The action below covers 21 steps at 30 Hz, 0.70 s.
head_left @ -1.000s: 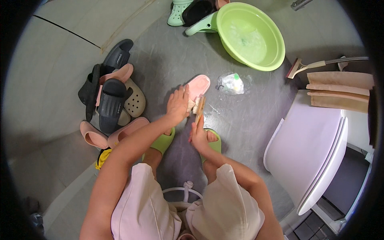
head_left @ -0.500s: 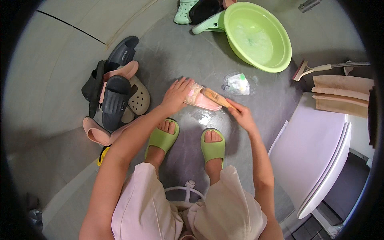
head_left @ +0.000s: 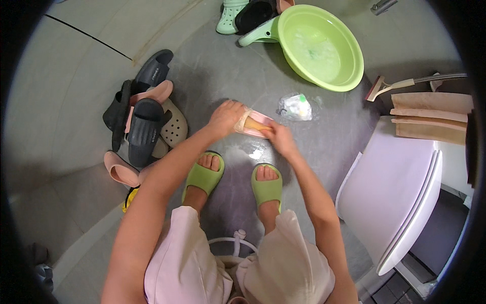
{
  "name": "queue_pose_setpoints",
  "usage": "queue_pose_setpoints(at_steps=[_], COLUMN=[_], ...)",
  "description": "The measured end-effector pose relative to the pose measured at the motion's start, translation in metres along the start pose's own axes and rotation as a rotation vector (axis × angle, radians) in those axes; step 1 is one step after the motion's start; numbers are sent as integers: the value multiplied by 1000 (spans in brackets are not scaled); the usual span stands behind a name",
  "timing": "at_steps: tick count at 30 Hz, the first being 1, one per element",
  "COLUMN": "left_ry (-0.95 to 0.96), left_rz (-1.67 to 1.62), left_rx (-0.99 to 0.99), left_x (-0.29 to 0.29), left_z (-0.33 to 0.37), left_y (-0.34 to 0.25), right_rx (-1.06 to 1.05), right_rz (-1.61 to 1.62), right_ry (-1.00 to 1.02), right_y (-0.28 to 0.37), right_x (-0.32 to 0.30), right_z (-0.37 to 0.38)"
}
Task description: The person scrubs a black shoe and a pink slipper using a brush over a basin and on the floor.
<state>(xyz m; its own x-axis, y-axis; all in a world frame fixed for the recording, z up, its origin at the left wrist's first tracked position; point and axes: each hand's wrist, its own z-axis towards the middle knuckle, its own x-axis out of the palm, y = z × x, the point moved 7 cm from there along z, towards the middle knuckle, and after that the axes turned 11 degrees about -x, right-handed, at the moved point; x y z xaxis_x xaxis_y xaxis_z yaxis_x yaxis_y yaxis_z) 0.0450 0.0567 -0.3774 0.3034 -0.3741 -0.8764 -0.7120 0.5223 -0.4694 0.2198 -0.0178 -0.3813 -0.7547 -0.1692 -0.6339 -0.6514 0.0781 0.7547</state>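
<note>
A pink slipper (head_left: 261, 117) is held low over the grey floor in front of my feet. My left hand (head_left: 226, 118) is closed around its strap end. My right hand (head_left: 279, 138) grips the handle of a wooden brush (head_left: 252, 124). The brush lies along the slipper's sole, and its head runs in beneath the pale strap, where it is hidden. A crumpled clear plastic bag (head_left: 295, 107) with something white and green inside lies just beyond my right hand.
A green basin (head_left: 353, 66) of soapy water stands at the far right. Several slippers and clogs (head_left: 147, 121) are piled on the left. A white toilet (head_left: 390, 177) and a squeegee (head_left: 378, 88) are at the right. I wear green slides (head_left: 205, 177).
My right hand has moved left toward the slipper, pushing the brush farther in under the strap. The left hand still holds the strap end.
</note>
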Motion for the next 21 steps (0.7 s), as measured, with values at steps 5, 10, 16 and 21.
queue_pose_setpoints(at_steps=[5,10,16,21], left_ry=[-82,-36,-62,-179], left_rz=[-13,50,83,163], left_rx=[91,40,6,58], left_x=[2,9,13,-1], left_z=[-5,-7,-12,-17], left_y=[-2,-1,-2,-15], right_rx=[224,128,35,283], right_rz=[44,73,295,459], right_ry=[82,173,275,497], right_y=[-82,-48,-2,-70], right_x=[-58,-24,36,-1], right_z=[-37,3,27,-26])
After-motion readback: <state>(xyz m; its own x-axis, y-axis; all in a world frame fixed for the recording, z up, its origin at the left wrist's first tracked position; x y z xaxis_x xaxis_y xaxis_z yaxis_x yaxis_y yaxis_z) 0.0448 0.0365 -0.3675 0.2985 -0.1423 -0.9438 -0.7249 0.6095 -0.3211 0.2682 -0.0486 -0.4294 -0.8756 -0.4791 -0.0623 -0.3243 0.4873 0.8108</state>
